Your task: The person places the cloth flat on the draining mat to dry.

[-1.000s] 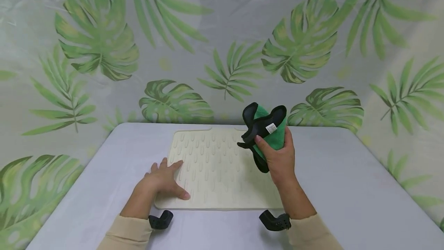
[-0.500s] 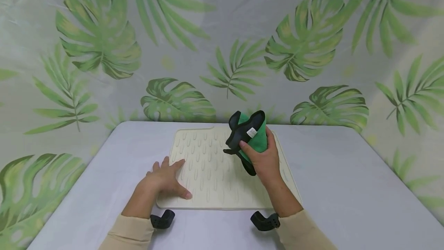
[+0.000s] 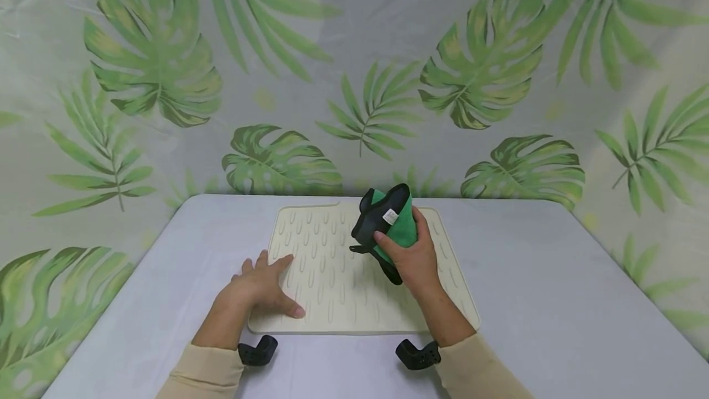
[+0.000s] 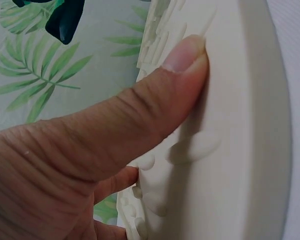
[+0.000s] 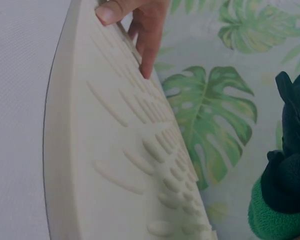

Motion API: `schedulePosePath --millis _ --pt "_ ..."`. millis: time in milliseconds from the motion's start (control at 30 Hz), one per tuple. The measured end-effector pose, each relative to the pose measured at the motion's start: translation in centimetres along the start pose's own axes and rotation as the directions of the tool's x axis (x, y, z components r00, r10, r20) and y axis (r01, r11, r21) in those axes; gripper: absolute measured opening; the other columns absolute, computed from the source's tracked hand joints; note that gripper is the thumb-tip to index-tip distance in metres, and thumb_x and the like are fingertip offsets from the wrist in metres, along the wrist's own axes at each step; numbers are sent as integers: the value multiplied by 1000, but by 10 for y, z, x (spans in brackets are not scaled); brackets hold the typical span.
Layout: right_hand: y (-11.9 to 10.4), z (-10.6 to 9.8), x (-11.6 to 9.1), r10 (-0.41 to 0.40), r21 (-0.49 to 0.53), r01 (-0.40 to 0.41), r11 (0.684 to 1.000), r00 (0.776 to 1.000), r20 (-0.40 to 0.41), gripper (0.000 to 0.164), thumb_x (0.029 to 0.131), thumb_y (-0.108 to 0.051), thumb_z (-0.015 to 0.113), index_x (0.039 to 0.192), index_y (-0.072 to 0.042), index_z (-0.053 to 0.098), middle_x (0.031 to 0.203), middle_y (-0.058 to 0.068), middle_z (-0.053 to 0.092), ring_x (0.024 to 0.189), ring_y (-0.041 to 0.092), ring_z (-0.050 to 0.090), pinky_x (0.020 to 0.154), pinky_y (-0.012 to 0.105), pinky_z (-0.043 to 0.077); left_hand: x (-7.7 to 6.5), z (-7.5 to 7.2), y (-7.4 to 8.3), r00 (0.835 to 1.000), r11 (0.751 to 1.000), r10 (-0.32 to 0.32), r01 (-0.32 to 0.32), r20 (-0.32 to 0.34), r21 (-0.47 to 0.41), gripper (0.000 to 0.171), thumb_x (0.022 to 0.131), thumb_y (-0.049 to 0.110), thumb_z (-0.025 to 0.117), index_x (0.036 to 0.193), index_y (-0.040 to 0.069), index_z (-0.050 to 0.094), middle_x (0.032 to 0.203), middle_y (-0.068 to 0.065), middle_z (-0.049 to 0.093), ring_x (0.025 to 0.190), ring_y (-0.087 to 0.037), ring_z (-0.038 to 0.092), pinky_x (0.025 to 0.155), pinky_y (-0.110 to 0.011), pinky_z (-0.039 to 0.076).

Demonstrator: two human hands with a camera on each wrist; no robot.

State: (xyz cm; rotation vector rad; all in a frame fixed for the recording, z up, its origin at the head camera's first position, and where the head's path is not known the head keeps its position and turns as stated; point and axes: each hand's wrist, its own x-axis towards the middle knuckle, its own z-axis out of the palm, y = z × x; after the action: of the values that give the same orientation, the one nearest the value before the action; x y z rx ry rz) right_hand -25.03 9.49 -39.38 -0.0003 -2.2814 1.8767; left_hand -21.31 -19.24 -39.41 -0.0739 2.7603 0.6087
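A cream mat (image 3: 327, 291) with raised oblong ridges lies flat on the white table. My left hand (image 3: 260, 288) rests on its left side with the fingers spread; the left wrist view shows the thumb (image 4: 185, 55) touching the ridged surface. Above the right half of the mat, my right hand (image 3: 412, 257) grips a bundle of green fuzzy cloth (image 3: 404, 229) and a black curved piece (image 3: 375, 221) bearing a small white tag. The thumb presses on the black piece, while the other fingers are mostly hidden behind the cloth. The bundle's exact kind is unclear.
The white table (image 3: 532, 288) extends on both sides of the mat. Behind it hangs a leaf-patterned backdrop (image 3: 388, 36). Black wrist-worn mounts (image 3: 258, 350) sit at both sleeves, near the mat's front edge.
My right hand has moved left and slightly down with the green and black bundle, bringing it further over the mat. My left hand has stayed in place on the mat.
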Motion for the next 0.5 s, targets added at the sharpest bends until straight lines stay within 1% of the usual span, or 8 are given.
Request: schedulePosePath --millis 233,367,500 --pt "3 5 -1 4 -43 -4 999 1000 11 91 85 -33 85 158 -33 32 141 10 54 123 29 53 99 42 45 0 0 0 1000 1000 -1 1 -2 -7 123 55 51 97 159 19 38 165 -37 13 149 -65 10 113 -81 17" --pt "7 7 0 8 -71 -7 997 1000 20 93 84 -34 85 159 -35 30 144 10 52 125 30 53 101 45 45 -1 0 1 1000 1000 6 -6 -9 7 122 56 51 97 158 18 38 164 -37 14 147 -66 13 112 -81 20" --pt "10 8 0 -4 -106 10 994 999 49 94 84 -36 85 159 -35 29 149 8 49 125 30 53 99 45 45 -2 0 1 1000 1000 16 -15 -16 12 121 57 51 96 158 18 38 164 -38 15 147 -67 14 111 -82 20"
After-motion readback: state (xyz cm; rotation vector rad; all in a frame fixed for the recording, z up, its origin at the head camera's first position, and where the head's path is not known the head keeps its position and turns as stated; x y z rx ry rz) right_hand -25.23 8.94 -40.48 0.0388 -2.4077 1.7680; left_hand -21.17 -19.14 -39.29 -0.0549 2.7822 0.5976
